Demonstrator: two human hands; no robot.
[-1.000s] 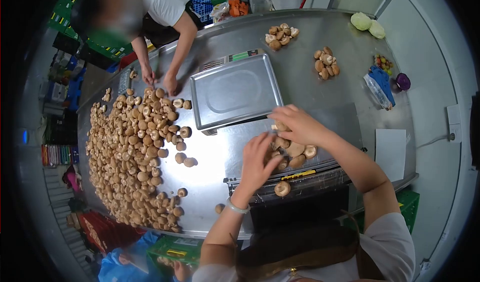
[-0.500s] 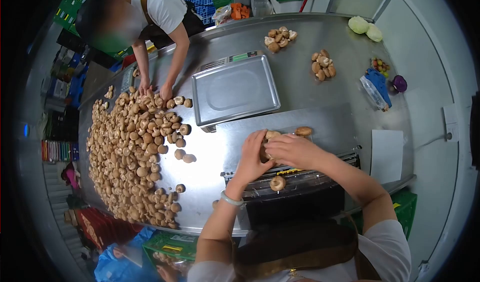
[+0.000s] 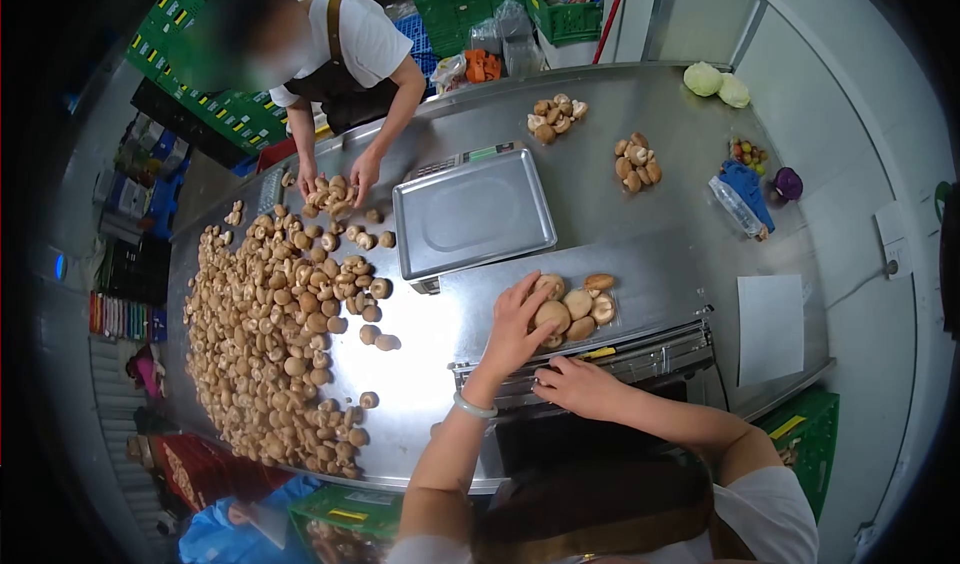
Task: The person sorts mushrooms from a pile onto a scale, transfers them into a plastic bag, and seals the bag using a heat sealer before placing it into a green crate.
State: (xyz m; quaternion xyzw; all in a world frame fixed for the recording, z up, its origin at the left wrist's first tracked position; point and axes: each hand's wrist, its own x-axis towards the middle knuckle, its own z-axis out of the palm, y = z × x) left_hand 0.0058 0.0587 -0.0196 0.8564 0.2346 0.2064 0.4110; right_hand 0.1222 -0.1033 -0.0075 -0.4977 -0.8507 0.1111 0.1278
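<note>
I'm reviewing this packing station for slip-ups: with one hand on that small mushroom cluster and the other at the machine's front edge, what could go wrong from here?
1. The left hand steadies the mushroom cluster only from its left side. The outer caps on the right are unguarded and could roll off across the metal plate.
2. The right hand lies on the machine's front edge, beside the roller. Fingers might get pinched or caught there.

Tabletop [image 3: 420, 354] seems bare between mushroom heap [image 3: 270, 334] and scale [image 3: 473, 211].
</note>
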